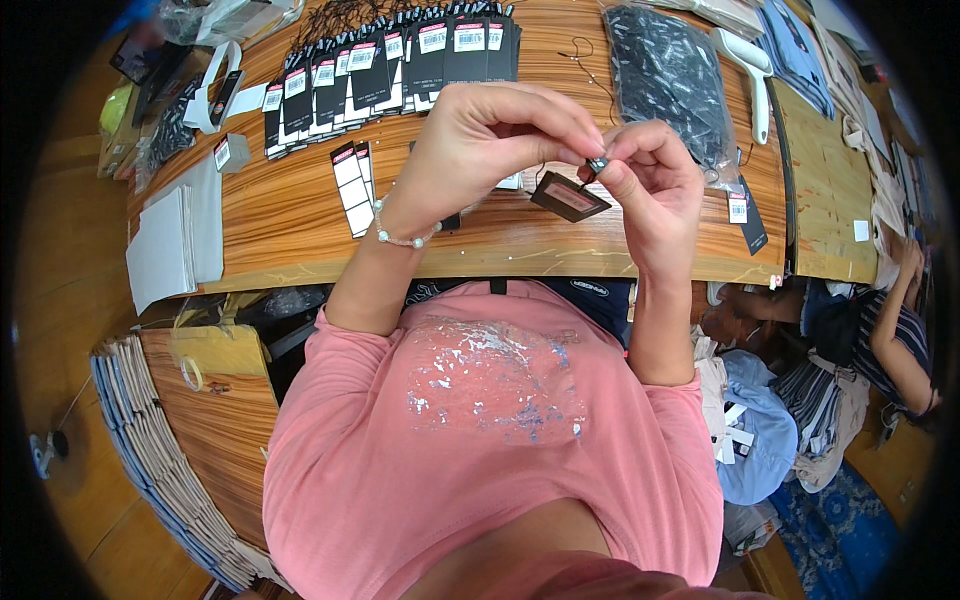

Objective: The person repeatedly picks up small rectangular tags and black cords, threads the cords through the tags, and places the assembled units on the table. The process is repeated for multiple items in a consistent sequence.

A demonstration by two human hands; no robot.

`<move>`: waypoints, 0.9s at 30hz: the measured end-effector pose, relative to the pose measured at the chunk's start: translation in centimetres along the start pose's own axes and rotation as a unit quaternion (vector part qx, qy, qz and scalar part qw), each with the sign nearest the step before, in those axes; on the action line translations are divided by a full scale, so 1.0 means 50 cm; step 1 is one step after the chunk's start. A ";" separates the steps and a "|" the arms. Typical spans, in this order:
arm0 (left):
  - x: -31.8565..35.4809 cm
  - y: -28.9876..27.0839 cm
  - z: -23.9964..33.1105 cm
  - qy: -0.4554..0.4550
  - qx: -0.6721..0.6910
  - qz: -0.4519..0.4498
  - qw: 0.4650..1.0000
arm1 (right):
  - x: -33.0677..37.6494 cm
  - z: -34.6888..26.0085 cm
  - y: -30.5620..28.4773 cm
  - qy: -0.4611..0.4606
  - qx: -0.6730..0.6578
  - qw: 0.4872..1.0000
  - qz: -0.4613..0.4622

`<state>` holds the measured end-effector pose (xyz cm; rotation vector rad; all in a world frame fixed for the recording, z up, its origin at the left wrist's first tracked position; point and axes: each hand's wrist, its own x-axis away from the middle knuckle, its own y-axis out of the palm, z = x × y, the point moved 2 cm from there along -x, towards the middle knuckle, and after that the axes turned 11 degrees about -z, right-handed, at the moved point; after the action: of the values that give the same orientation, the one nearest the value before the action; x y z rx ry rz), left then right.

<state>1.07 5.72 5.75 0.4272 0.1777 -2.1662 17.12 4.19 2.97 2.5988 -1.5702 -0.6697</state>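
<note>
In front of my chest, over the table's near part, my left hand [500, 130] and my right hand [655, 185] meet at the fingertips. Both pinch a small black plastic fastener [597, 164] on a hang-tag cord. Below it dangles a dark hang tag [570, 198] with a brownish panel, tilted. My fingers hide part of the cord. Beneath my left hand, other tags on the wood are partly covered. Just left of that wrist lie white-and-black tags [353, 190]. Beyond my hands spread overlapping rows of black hang tags [370, 75] with white stickers and black cords.
A clear bag of black cord fasteners [670, 85] lies back right, beside a white handheld tool [750, 80]. A single black tag [752, 218] is near the right edge. White paper sheets [165, 250] rest left. Folded garments [165, 460] are stacked lower left; another person [895, 335] is at far right.
</note>
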 end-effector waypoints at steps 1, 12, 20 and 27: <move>-0.002 0.001 0.003 0.004 -0.005 -0.007 1.000 | 0.000 0.001 0.000 0.001 -0.001 1.000 0.003; -0.020 -0.042 0.004 0.047 -0.262 0.027 0.964 | -0.041 0.007 -0.003 0.124 0.004 0.989 -0.076; 0.046 0.020 -0.067 0.013 -0.245 0.149 0.958 | -0.077 0.033 0.002 0.057 -0.057 0.994 0.073; 0.066 -0.050 -0.070 -0.086 -0.078 0.140 0.983 | -0.127 0.071 0.016 0.108 -0.140 0.984 0.031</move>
<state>-1.90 5.69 1.20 0.1623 0.1769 -1.8860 12.61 9.91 2.15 2.3218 -1.3759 -0.5386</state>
